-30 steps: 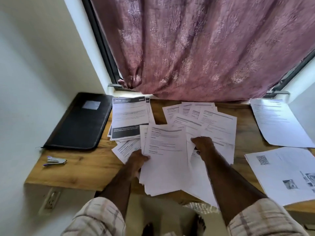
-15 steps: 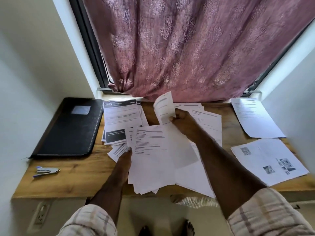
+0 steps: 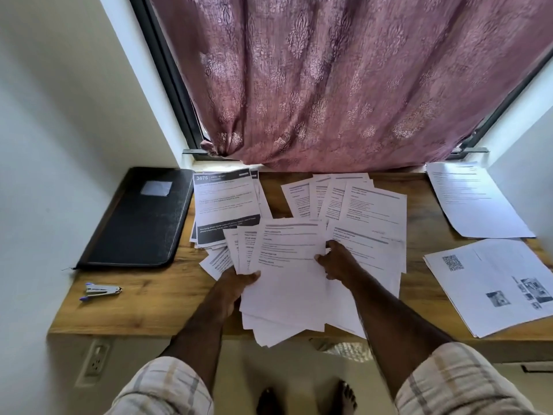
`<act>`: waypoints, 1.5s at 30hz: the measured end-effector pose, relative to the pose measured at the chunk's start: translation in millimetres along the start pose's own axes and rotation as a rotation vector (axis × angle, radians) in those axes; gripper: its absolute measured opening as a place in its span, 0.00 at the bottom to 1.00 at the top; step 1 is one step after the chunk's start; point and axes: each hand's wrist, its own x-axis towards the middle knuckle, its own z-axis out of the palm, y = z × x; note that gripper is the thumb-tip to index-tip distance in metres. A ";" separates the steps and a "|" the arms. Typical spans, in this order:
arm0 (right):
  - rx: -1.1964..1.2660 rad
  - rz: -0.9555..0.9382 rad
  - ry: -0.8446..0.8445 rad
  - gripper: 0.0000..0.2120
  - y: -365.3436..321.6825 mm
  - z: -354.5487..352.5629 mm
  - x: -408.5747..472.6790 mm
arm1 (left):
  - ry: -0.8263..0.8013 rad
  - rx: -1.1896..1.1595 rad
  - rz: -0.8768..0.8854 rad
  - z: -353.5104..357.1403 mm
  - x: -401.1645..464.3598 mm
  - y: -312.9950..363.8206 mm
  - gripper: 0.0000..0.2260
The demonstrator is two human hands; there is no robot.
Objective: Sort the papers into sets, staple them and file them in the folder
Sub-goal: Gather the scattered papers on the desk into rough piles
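My left hand [image 3: 236,287] grips the left edge of a fanned stack of printed papers [image 3: 287,283] that hangs over the front edge of the wooden table [image 3: 134,310]. My right hand [image 3: 335,262] pinches the right edge of the stack's top sheet. Behind the stack, several similar sheets [image 3: 362,202] lie fanned out near the curtain. A pile with dark headers [image 3: 224,205] lies to the left of them. The black folder [image 3: 137,217] lies closed at the far left. A small stapler [image 3: 100,291] sits in front of it.
Two more paper piles lie on the right: a text sheet [image 3: 475,199] at the back and sheets with a QR code and photos [image 3: 493,286] nearer the front edge. A pink curtain [image 3: 344,85] hangs behind the table. White walls close in both sides.
My right hand lifted a sheet from the stack, carried it to the fanned sheets at the back, and has come back to the stack's right edge. My left hand kept its hold.
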 end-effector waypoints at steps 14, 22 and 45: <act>0.473 -0.125 -0.189 0.14 19.9 -61.2 -25.1 | -0.195 -0.063 0.079 25.5 5.1 2.9 0.29; 0.622 -0.335 0.029 0.16 -7.2 -94.9 -41.9 | -0.140 -0.018 0.300 76.3 -7.6 61.7 0.23; 0.520 -0.261 0.285 0.12 25.2 -122.9 -63.5 | -0.251 0.262 0.577 130.5 -37.1 78.3 0.18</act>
